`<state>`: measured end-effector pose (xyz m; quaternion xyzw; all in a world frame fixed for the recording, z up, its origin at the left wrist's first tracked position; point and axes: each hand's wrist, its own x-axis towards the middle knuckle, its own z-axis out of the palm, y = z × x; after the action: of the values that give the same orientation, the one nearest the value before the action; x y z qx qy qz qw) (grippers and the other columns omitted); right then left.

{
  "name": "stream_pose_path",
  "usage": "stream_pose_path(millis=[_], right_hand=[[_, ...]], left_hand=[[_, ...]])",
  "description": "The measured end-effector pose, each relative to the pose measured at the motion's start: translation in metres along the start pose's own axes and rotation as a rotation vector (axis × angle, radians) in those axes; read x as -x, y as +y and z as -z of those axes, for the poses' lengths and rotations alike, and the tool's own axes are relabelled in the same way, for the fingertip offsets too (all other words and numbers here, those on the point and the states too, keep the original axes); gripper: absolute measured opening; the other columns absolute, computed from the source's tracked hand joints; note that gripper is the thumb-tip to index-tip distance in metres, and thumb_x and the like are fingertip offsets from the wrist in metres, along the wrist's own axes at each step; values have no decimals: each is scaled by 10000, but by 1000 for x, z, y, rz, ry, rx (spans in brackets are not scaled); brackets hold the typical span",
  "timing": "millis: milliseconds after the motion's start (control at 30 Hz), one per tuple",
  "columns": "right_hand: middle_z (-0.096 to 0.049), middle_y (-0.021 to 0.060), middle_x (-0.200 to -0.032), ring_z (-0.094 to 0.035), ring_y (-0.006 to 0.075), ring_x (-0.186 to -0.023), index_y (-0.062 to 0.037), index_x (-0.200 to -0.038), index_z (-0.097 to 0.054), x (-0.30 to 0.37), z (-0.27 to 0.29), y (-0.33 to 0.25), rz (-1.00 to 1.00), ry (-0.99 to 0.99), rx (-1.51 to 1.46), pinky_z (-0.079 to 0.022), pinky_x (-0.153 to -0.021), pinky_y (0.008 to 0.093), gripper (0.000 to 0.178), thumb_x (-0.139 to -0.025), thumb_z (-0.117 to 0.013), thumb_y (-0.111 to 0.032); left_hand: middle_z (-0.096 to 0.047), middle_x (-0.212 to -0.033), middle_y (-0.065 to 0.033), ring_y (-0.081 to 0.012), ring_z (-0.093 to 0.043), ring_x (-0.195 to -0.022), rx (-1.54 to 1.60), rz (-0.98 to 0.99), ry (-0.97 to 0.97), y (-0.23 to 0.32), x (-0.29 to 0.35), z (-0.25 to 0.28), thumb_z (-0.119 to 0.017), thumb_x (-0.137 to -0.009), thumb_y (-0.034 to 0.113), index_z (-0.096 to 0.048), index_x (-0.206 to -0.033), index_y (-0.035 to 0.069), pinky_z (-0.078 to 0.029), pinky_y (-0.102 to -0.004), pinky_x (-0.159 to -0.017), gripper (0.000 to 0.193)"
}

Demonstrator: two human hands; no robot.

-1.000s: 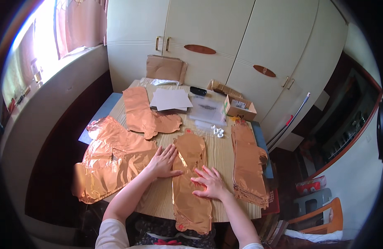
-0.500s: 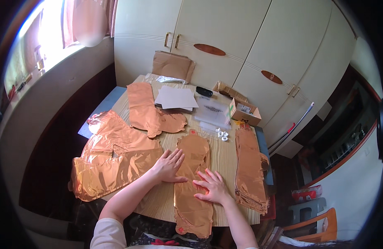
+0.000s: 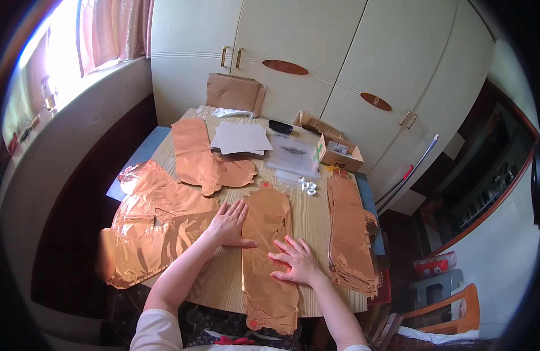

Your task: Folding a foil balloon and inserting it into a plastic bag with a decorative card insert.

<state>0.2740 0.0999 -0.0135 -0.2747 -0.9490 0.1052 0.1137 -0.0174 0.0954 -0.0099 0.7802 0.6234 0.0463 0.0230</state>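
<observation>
In front of me a flattened copper-coloured foil balloon (image 3: 267,213) lies lengthwise, folded into a long strip whose near end reaches past the table's front edge. My left hand (image 3: 228,226) rests flat along its left edge, with the thumb on the foil and the fingers stretched forward. On the right half of the strip my right hand (image 3: 298,263) presses down with spread fingers. Neither hand grips anything. A larger crinkled foil balloon (image 3: 147,234) is spread out to the left, partly behind my left forearm. Farther back lies another flat foil balloon (image 3: 194,155).
A stack of folded foil pieces (image 3: 347,234) lines the right side. Behind are white rolls (image 3: 308,186), clear plastic bags (image 3: 294,153), white sheets (image 3: 240,137), a black object (image 3: 280,127), an open cardboard box (image 3: 342,153) and folded cardboard (image 3: 236,93). Cabinets (image 3: 293,35) stand beyond the table.
My left hand has slid slightly left, so its fingers cover less of the folded balloon. My right hand stays almost in place on the foil. The whole view has shifted a little.
</observation>
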Motion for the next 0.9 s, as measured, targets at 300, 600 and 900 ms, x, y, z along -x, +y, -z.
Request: stream_pose_path(millis=[300, 600, 900], right_hand=[[-513, 150, -1407, -445, 332, -1331, -106, -1268, -584, -37, 0, 36, -84, 238, -206, -331, -1106, 468, 506, -876, -635, -422], [-640, 200, -1143, -579, 366, -1107, -8, -1200, -576, -115, -49, 90, -293, 576, -90, -440, -984, 451, 346, -904, -565, -187], [-658, 176, -1127, -591, 329, -1112, 10, -1182, -593, -113, -51, 84, -233, 617, -56, -441, -976, 447, 330, -910, -540, -170]], left_hand=[[-241, -1559, -240, -317, -176, -1479, 23, -9, 17, -1, 1, -8, -472, -692, 886, -231, -1476, -102, -136, -506, -1188, 1284], [-241, -1547, -269, -342, -169, -1477, 80, 4, 34, 0, 5, 1, -486, -690, 890, -173, -1474, -126, -141, -505, -1188, 1322], [-265, -1545, -246, -335, -160, -1481, 63, 7, 38, -1, 1, -3, -505, -674, 885, -167, -1479, -120, -134, -503, -1191, 1332]])
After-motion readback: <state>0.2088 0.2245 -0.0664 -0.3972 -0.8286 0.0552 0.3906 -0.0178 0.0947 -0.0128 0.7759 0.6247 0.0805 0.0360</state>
